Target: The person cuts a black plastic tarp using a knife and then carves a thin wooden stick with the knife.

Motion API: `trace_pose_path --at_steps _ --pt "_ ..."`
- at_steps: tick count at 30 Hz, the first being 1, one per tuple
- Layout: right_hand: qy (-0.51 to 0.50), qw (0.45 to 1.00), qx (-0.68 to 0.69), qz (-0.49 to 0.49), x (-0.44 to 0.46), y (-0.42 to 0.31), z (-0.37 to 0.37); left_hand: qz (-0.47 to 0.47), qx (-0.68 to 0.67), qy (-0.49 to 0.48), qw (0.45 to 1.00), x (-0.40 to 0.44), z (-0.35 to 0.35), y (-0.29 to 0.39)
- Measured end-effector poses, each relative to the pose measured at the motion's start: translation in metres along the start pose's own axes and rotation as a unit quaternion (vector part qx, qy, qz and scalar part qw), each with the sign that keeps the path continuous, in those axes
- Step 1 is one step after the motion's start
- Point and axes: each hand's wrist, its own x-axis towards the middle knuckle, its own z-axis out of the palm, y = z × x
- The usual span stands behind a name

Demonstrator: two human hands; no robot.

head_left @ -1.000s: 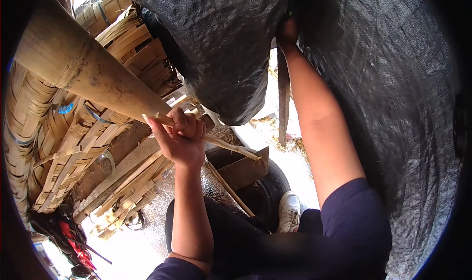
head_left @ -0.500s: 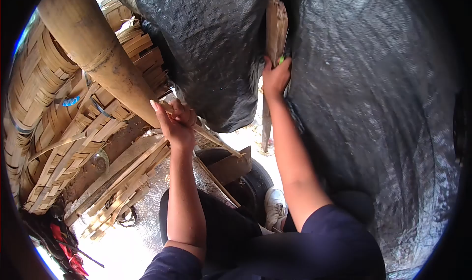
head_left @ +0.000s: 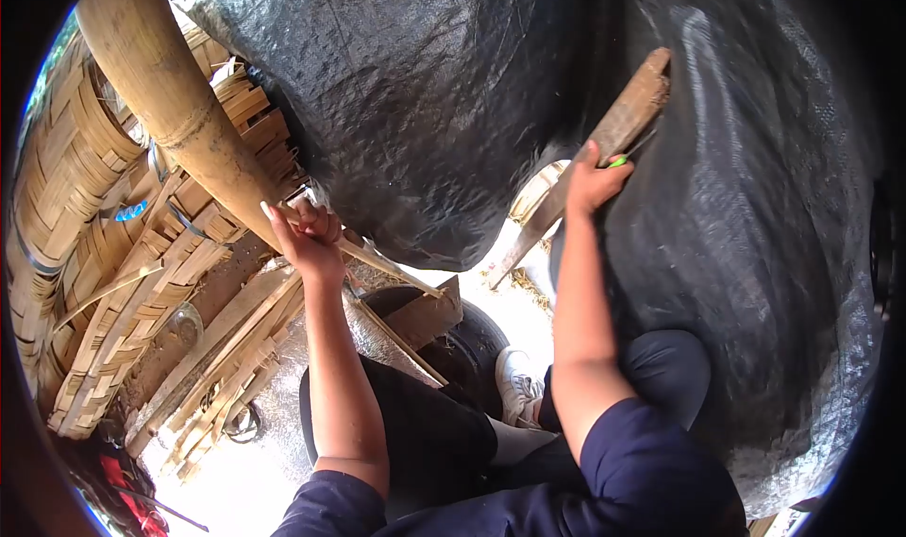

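My left hand (head_left: 311, 240) is closed round a thin wooden stick (head_left: 392, 265) whose far end slants down to the right. It is right beside the lower end of a thick bamboo pole (head_left: 179, 103). My right hand (head_left: 595, 183) grips a long, flat wooden plank (head_left: 628, 112), held tilted with its top to the right. A small bright green thing (head_left: 618, 161) shows at the fingers of that hand, with a thin dark edge beyond it; I cannot make out what it is. The plank's upper part lies against black plastic sheeting (head_left: 755, 254).
Woven bamboo baskets (head_left: 71, 188) are stacked at the left. Bamboo strips (head_left: 231, 358) lie on the floor below them. A black tub (head_left: 486, 344) with a board piece (head_left: 425, 320) stands near my shoe (head_left: 519, 386). More black sheeting (head_left: 396, 112) hangs ahead.
My right hand has moved right and slightly down, tilting the plank from near upright to a slant. The sheeting has shifted with it. My left hand keeps its grip, nearly in place.
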Motion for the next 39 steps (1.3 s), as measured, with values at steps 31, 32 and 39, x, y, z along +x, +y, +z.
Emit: trace_pose_path --at_steps 31,32,39 --pt "-0.19 0.945 -0.15 -0.219 0.185 0.122 0.111 0.032 0.023 -0.008 0.999 -0.001 0.015 -0.011" --pt "-0.218 0.941 -0.185 -0.184 0.186 0.118 0.113 0.033 0.036 -0.053 0.997 0.0 0.019 -0.012" --pt "-0.143 0.893 -0.388 -0.178 0.151 0.055 0.094 0.023 0.029 -0.062 0.997 0.003 0.026 -0.017"
